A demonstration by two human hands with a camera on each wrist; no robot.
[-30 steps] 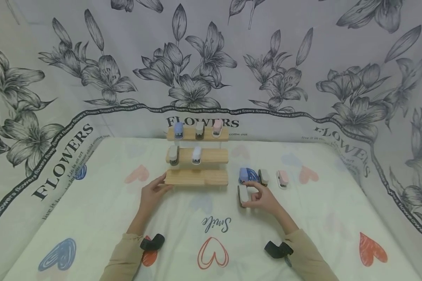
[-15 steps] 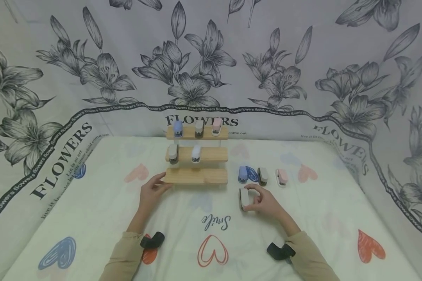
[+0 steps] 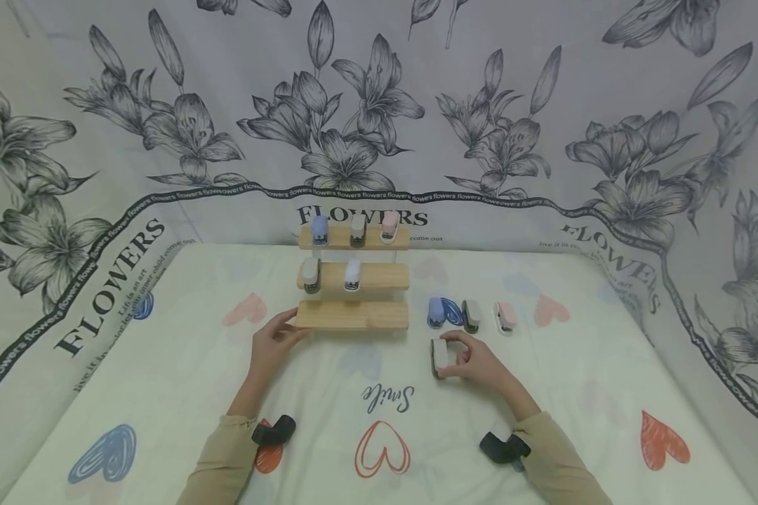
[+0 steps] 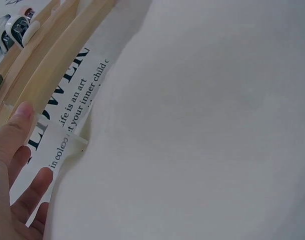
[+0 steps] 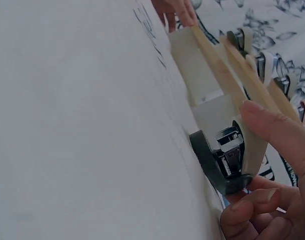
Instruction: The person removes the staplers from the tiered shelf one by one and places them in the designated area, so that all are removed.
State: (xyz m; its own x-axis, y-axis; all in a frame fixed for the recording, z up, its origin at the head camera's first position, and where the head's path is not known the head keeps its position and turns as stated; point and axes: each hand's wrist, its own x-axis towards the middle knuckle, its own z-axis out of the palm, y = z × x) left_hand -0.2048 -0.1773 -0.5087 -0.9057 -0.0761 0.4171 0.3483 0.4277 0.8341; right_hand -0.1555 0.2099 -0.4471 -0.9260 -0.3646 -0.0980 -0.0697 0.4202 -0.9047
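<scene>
"What could slip?"
"The rack [image 3: 387, 275], its bottom shelf [image 3: 350, 315] pinched by the left hand [image 3: 274, 348], could shift with a careless push."
"And the right hand [image 3: 478, 362]?"
"It pinches the pale stapler [image 3: 439, 356], right of the rack; a loose hold could drop it."

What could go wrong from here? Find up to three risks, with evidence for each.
1. The right grip pinches a pale-topped stapler with thumb and fingers, so it might slip or twist.
2. The left grip holds the bottom shelf only at its left end; a bump could jolt the white stapler on the middle shelf.
3. The blue stapler stands just beyond the right grip, which might nudge it.
</scene>
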